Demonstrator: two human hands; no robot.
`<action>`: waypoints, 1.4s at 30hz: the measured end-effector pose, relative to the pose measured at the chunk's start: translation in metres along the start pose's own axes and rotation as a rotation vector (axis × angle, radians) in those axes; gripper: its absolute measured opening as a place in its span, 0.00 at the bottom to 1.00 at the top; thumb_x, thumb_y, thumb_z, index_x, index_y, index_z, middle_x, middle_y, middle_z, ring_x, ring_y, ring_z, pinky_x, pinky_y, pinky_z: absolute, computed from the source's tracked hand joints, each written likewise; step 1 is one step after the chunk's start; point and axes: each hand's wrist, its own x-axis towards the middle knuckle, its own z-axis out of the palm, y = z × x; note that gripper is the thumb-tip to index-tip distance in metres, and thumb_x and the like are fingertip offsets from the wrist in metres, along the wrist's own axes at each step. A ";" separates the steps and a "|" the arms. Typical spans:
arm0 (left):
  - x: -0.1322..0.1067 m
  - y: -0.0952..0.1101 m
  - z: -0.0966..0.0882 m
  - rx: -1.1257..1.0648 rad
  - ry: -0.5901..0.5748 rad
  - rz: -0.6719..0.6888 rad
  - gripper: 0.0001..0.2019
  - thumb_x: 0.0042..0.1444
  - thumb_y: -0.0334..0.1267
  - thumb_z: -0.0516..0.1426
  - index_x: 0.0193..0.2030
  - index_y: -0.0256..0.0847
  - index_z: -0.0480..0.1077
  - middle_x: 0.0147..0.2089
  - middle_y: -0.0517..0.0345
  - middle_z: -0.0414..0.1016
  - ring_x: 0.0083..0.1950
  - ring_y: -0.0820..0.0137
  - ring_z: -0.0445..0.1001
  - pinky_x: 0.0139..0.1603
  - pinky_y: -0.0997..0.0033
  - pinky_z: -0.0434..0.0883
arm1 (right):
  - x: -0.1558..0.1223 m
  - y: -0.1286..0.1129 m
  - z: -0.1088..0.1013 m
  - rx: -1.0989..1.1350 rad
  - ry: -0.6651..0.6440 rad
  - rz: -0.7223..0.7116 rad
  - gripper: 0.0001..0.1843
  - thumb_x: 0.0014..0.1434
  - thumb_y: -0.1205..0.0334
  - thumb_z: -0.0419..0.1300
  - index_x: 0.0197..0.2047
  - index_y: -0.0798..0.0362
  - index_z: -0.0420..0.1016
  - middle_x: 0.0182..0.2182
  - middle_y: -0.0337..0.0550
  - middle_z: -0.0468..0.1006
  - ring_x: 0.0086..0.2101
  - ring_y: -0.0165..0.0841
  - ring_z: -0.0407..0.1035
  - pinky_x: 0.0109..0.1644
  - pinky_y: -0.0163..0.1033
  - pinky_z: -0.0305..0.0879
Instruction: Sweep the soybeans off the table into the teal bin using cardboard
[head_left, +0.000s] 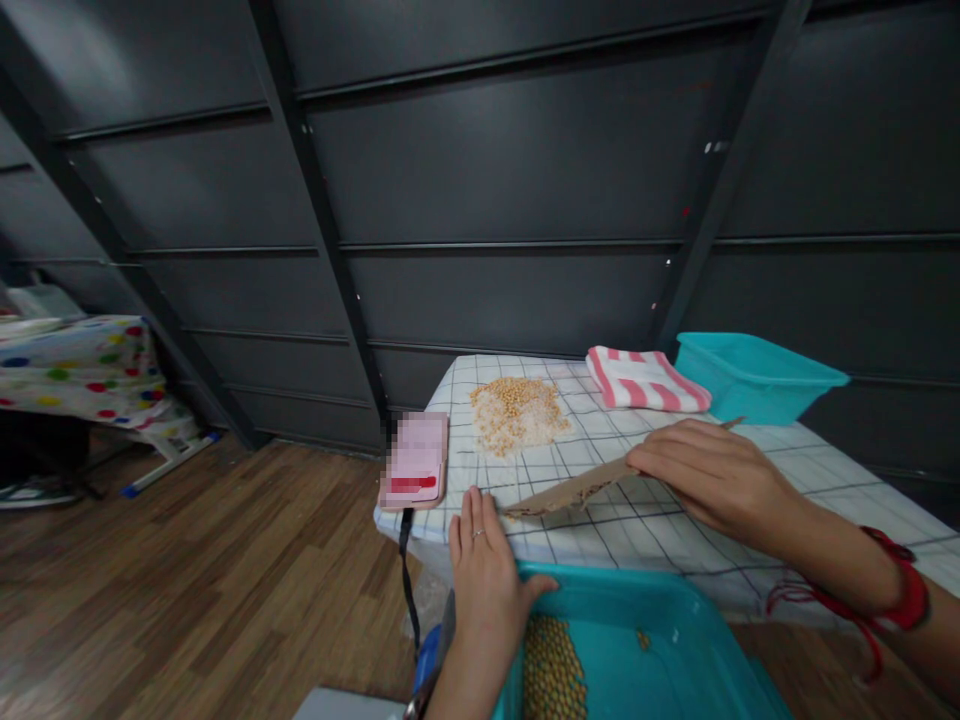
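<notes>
Left hand [487, 575] holds tub [600, 578] rim — right hand [712, 475] seemingly grips cardboard [570, 492].

Two teal bins showing: far bin [757, 385] sitting at the tabletop's far right corner, near bin [675, 625] against its near edge. One striped towel [645, 380], one grain pile [516, 412], one cardboard strip [570, 492], one pink device [416, 462] lying at the left edge. Two hands working: left hand [487, 575], right hand [712, 475].

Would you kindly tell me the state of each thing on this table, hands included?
Near tub: upright, beans inside.
Left hand: fingers flat, thumb hooked over that tub's rim.
Cardboard: tilted, low end on the cloth.
Right hand: holding the cardboard.
Grain pile: loose on the cloth.
Towel: folded.
Far tub: upright, contents hidden.
</notes>
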 end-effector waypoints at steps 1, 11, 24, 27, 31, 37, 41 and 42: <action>0.000 0.000 0.000 -0.004 0.002 -0.001 0.53 0.31 0.41 0.66 0.61 0.28 0.40 0.59 0.23 0.56 0.61 0.42 0.55 0.56 0.37 0.58 | 0.002 0.000 0.001 0.010 0.003 -0.002 0.14 0.56 0.77 0.47 0.41 0.54 0.66 0.30 0.43 0.75 0.31 0.32 0.68 0.34 0.38 0.64; 0.000 0.001 -0.001 0.000 0.005 0.004 0.58 0.29 0.42 0.67 0.62 0.26 0.35 0.59 0.23 0.57 0.61 0.41 0.56 0.56 0.38 0.58 | 0.003 0.002 -0.005 0.073 -0.050 -0.013 0.13 0.58 0.76 0.45 0.41 0.53 0.66 0.30 0.43 0.75 0.32 0.31 0.68 0.35 0.38 0.64; -0.002 -0.010 -0.001 -0.015 -0.076 0.059 0.54 0.37 0.47 0.64 0.63 0.28 0.35 0.61 0.24 0.55 0.61 0.42 0.56 0.55 0.36 0.58 | -0.010 0.013 -0.027 -0.213 0.028 0.073 0.14 0.56 0.76 0.48 0.41 0.51 0.66 0.30 0.43 0.75 0.32 0.34 0.69 0.35 0.40 0.66; -0.003 -0.011 0.000 -0.016 -0.070 0.077 0.54 0.37 0.48 0.64 0.63 0.28 0.35 0.61 0.25 0.54 0.61 0.43 0.54 0.55 0.37 0.59 | -0.015 0.012 -0.030 -0.352 -0.037 0.088 0.14 0.55 0.77 0.46 0.39 0.53 0.67 0.26 0.44 0.74 0.28 0.35 0.68 0.30 0.41 0.63; -0.003 -0.011 0.002 0.012 -0.067 0.074 0.55 0.36 0.49 0.64 0.63 0.26 0.35 0.61 0.23 0.54 0.62 0.44 0.54 0.56 0.39 0.59 | -0.017 0.004 -0.025 -0.372 -0.134 0.064 0.15 0.54 0.77 0.44 0.36 0.56 0.69 0.24 0.45 0.73 0.27 0.36 0.67 0.30 0.41 0.62; -0.003 -0.010 0.001 0.015 -0.080 0.086 0.56 0.36 0.50 0.64 0.63 0.25 0.34 0.61 0.22 0.53 0.62 0.43 0.54 0.56 0.39 0.59 | -0.010 -0.018 -0.019 -0.293 -0.161 0.063 0.15 0.52 0.78 0.44 0.34 0.58 0.70 0.23 0.44 0.72 0.26 0.33 0.65 0.31 0.38 0.62; -0.002 -0.010 0.001 0.026 -0.074 0.088 0.58 0.36 0.50 0.64 0.63 0.25 0.31 0.61 0.22 0.53 0.62 0.42 0.54 0.55 0.38 0.59 | -0.001 -0.030 -0.020 -0.241 -0.140 0.075 0.16 0.53 0.78 0.44 0.35 0.56 0.70 0.25 0.44 0.74 0.28 0.33 0.66 0.34 0.38 0.62; -0.002 -0.011 0.002 0.029 -0.073 0.093 0.59 0.35 0.50 0.64 0.63 0.25 0.30 0.61 0.22 0.53 0.62 0.42 0.54 0.55 0.38 0.60 | 0.002 -0.032 -0.020 -0.227 -0.137 0.084 0.16 0.53 0.78 0.44 0.35 0.56 0.70 0.25 0.43 0.74 0.27 0.32 0.66 0.33 0.38 0.62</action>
